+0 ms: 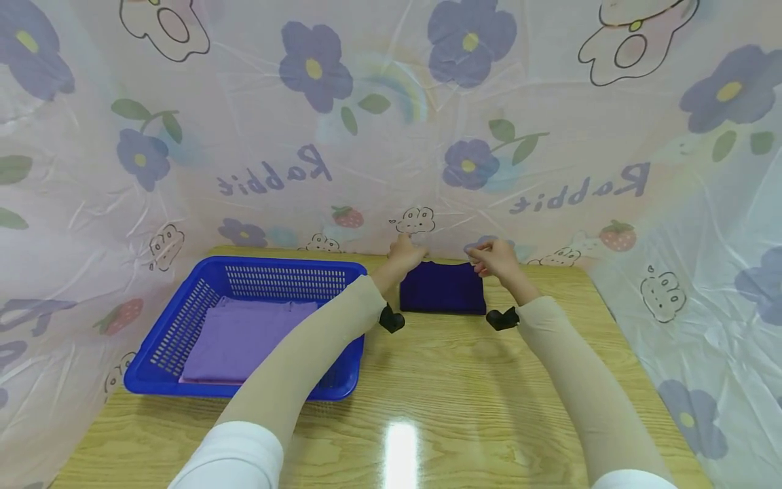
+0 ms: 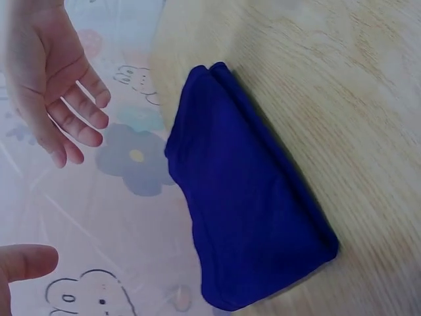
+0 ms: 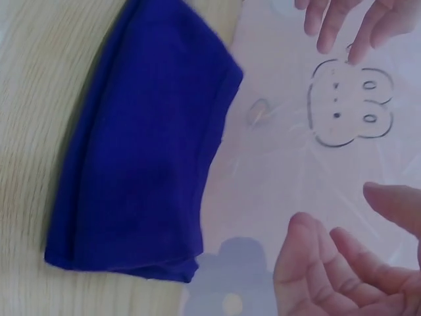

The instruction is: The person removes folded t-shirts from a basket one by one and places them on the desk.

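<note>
arms point(image 1: 311, 346): extended forward | left hand point(image 1: 405, 255): relaxed | right hand point(image 1: 497, 261): relaxed, palm inward, apart from left

Rabbit-print sheet point(image 1: 379, 156) behind wooden table point(image 1: 452, 380)

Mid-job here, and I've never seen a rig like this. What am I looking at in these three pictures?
There's no machine: a person works bare-handed, with left hand and right hand. The wide picture comes from a camera on their head; the other two come from cameras on the left and right wrists. On the wood-grained table lie a folded dark blue cloth and, to its left, a blue basket with purple cloth in it. Both hands are near the dark blue cloth's far edge; neither holds anything.
</note>
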A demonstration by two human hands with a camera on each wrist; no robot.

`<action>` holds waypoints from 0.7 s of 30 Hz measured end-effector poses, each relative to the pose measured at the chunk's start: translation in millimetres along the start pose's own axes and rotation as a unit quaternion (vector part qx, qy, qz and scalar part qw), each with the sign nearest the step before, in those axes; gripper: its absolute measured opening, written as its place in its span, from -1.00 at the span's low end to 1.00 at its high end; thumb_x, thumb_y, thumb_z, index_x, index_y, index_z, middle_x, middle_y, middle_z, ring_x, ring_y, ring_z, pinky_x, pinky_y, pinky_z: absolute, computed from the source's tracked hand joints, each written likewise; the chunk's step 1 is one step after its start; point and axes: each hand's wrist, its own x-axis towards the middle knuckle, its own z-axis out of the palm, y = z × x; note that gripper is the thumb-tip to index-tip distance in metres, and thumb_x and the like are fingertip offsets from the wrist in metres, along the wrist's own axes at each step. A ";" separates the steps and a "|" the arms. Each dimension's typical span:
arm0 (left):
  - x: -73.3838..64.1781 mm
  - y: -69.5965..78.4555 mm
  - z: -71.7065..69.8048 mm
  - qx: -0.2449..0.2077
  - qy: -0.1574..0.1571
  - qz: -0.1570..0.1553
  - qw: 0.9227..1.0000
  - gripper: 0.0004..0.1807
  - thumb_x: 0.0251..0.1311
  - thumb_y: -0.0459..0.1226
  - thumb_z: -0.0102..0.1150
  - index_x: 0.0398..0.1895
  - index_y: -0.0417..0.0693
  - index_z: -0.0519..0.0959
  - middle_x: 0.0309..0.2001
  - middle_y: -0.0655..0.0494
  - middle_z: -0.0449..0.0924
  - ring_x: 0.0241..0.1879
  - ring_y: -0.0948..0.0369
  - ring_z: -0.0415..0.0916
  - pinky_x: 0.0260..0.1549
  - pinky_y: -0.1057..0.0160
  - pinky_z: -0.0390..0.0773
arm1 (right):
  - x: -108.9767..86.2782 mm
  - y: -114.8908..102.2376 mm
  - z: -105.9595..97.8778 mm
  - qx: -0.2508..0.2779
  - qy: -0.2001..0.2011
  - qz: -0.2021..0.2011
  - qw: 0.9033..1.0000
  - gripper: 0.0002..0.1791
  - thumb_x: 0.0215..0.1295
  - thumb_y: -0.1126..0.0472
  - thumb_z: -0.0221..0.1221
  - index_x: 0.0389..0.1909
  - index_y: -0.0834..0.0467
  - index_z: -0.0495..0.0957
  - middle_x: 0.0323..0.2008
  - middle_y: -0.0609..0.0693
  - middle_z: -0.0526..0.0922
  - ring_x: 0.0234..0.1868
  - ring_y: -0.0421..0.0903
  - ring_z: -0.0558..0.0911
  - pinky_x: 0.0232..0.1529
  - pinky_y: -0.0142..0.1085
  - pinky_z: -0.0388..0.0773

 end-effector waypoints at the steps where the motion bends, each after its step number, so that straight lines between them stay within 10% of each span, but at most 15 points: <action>1: -0.3 0.8 -2.1 -0.005 -0.006 0.004 1.000 -0.22 0.28 -0.24 0.22 0.53 -0.14 0.15 0.42 -0.19 0.22 0.40 -0.15 0.14 0.36 -0.09 0.21 | -1.5 -2.7 -0.1 0.008 -0.003 -0.003 1.000 -0.56 0.47 0.17 0.16 0.10 0.49 0.44 -0.45 -0.05 0.62 -0.54 -0.17 0.62 -0.41 -0.30 0.69; 21: -18.2 11.3 -58.1 -0.056 -0.106 0.024 0.993 -0.24 0.35 -0.24 0.20 0.55 -0.11 0.13 0.40 -0.12 0.30 0.35 -0.04 0.28 0.32 -0.02 0.30 | -19.1 -50.6 16.2 0.072 -0.094 -0.006 0.993 -0.44 0.49 0.14 0.13 0.31 0.45 0.31 -0.18 0.14 0.62 -0.30 -0.05 0.69 -0.12 -0.16 0.68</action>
